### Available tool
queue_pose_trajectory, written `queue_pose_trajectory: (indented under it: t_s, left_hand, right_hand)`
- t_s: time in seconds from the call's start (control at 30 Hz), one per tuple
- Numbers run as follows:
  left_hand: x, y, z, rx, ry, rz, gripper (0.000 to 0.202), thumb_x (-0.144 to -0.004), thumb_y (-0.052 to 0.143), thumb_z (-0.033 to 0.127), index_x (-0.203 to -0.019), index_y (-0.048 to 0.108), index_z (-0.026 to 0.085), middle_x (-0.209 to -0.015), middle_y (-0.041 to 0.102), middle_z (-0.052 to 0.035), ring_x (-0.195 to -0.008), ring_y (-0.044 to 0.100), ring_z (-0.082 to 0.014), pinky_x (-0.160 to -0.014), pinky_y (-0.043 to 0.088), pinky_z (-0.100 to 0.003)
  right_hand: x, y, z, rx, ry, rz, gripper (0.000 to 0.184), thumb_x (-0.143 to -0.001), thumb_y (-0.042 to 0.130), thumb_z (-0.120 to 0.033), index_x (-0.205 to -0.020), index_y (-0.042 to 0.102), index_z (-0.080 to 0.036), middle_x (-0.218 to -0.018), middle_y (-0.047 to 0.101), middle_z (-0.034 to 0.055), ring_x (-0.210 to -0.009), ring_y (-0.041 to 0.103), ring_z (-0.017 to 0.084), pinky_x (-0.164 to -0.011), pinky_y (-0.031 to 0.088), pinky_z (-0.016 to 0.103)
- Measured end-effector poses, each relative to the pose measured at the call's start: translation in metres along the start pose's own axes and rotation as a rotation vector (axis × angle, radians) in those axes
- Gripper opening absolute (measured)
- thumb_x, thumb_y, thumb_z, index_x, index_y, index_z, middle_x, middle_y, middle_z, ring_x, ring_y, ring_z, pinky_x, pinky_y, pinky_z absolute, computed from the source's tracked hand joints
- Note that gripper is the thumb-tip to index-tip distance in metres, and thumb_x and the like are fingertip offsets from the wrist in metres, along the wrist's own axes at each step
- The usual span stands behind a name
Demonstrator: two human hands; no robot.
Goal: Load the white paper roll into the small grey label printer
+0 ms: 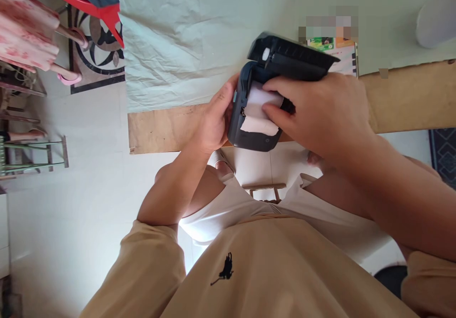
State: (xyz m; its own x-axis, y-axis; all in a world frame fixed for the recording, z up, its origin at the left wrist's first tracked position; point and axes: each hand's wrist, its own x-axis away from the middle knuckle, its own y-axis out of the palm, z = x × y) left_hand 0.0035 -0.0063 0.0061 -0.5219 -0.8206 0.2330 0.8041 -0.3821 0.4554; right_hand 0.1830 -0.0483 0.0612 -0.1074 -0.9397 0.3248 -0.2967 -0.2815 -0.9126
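Observation:
A black portable receipt printer (237, 130) is held over the table's front edge, its hinged lid (295, 56) raised. Inside its bay lies a white paper roll (254, 100), whose loose end (261, 125) hangs over the printer's front. My left hand (217, 118) grips the printer's left side, thumb along the edge and the other fingers hidden beneath. Above the bay, my right hand (320, 104) has thumb and forefinger on the paper roll. Its remaining fingers are curled out of sight.
A pale green cloth (199, 33) covers the wooden table (160, 130). Printed cards or a box (344, 54) lie behind the printer, partly blurred out. A whitish container (436, 21) stands at the far right. To the left are a red chair (81, 2) and another person's legs (67, 33).

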Motion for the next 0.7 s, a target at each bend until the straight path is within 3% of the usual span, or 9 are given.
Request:
queue_pose_trajectory:
  t_s: [0.13,0.3,0.43,0.53,0.63,0.7]
  left_hand:
    - [0.003,0.000,0.002,-0.071,-0.015,-0.022,0.035,-0.096,0.060,0.054,-0.114,0.070,0.026,-0.119,0.074,-0.0041,-0.136,0.061,-0.0325,-0.105,0.056,-0.037]
    - [0.006,0.006,0.005,-0.087,-0.031,0.054,0.031,-0.101,0.051,0.039,-0.128,0.061,0.026,-0.109,0.071,-0.0011,-0.113,0.069,-0.0223,-0.092,0.054,-0.032]
    - [0.005,0.012,0.007,-0.049,-0.034,0.099,0.030,-0.100,0.057,0.044,-0.120,0.062,0.023,-0.104,0.069,-0.0016,-0.103,0.070,-0.0189,-0.087,0.054,-0.028]
    - [0.003,0.009,0.006,-0.033,-0.018,0.122,0.025,-0.100,0.056,0.042,-0.115,0.064,0.023,-0.098,0.068,-0.0001,-0.105,0.070,-0.0188,-0.089,0.054,-0.026]
    - [0.001,0.003,0.005,0.010,0.004,0.106,0.023,-0.100,0.056,0.042,-0.110,0.067,0.024,-0.099,0.071,-0.0007,-0.105,0.070,-0.0197,-0.086,0.053,-0.025]
    - [0.000,0.002,0.004,0.047,-0.005,0.093,0.021,-0.099,0.059,0.041,-0.110,0.068,0.025,-0.102,0.073,-0.0010,-0.101,0.070,-0.0198,-0.083,0.054,-0.026]
  right_hand:
    - [-0.001,-0.013,-0.010,0.054,0.080,-0.153,0.049,-0.091,0.052,-0.060,-0.137,0.058,-0.044,-0.098,0.055,0.0088,-0.081,0.038,0.006,-0.095,0.047,0.040]
    - [-0.008,-0.012,-0.007,-0.094,0.065,-0.128,0.057,-0.086,0.063,-0.044,-0.142,0.055,-0.039,-0.108,0.061,0.0043,-0.079,0.040,0.006,-0.098,0.048,0.039]
    - [-0.003,-0.006,0.006,-0.389,-0.102,0.010,0.059,-0.076,0.069,-0.035,-0.133,0.058,-0.026,-0.112,0.064,0.0011,-0.077,0.049,0.002,-0.092,0.051,0.030]
    - [0.005,-0.005,0.017,-0.672,-0.211,0.097,0.061,-0.072,0.066,-0.039,-0.130,0.058,-0.021,-0.117,0.063,0.0012,-0.072,0.050,-0.002,-0.074,0.050,0.019]
    - [0.001,-0.008,0.028,-1.100,-0.074,0.189,0.065,-0.066,0.063,-0.041,-0.125,0.057,-0.016,-0.110,0.060,0.0047,-0.078,0.055,0.002,-0.059,0.042,0.015]
    - [-0.007,-0.011,0.036,-1.262,0.067,0.229,0.076,-0.057,0.061,-0.053,-0.121,0.055,-0.012,-0.104,0.057,0.0082,-0.076,0.053,0.005,-0.052,0.038,0.019]
